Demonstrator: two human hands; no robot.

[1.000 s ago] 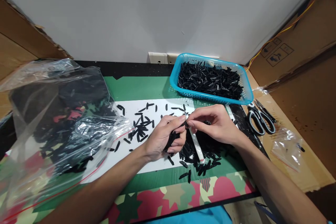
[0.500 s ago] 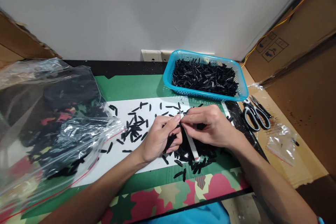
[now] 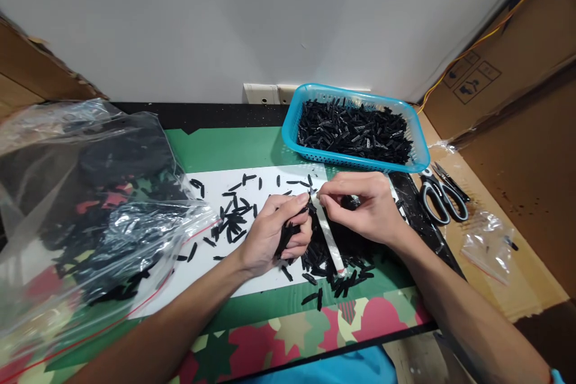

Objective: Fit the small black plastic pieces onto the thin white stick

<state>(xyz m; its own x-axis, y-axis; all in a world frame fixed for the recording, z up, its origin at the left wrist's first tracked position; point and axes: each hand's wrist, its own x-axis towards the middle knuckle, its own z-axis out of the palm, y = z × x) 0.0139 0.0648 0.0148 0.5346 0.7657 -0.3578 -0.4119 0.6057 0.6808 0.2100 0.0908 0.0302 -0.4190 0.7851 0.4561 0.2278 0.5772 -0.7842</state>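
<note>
My left hand (image 3: 274, 225) is closed around several small black strips (image 3: 288, 237), which show between its curled fingers. Its thumb and index finger press together beside the pointed grey tip of a narrow white bar (image 3: 330, 243). The bar slants down toward the table's front edge, over a pile of loose black strips (image 3: 315, 264). Just right of that tip, my right hand (image 3: 362, 204) is closed in a pinch; what its fingertips hold, if anything, is too small to make out. More black strips (image 3: 234, 222) lie scattered on a white sheet (image 3: 180, 288) left of my hands.
Behind my hands stands a blue basket (image 3: 355, 162) full of black strips. A large clear zip bag (image 3: 135, 222) covers the left side. Scissors (image 3: 443, 201), tweezers-like tools (image 3: 452, 180) and a small plastic bag (image 3: 488, 246) lie right, near cardboard (image 3: 526, 192).
My right hand has drawn slightly right and away from my left fingertips, uncovering more of the white bar's upper end. My left hand stays nearly in place, still holding black strips.
</note>
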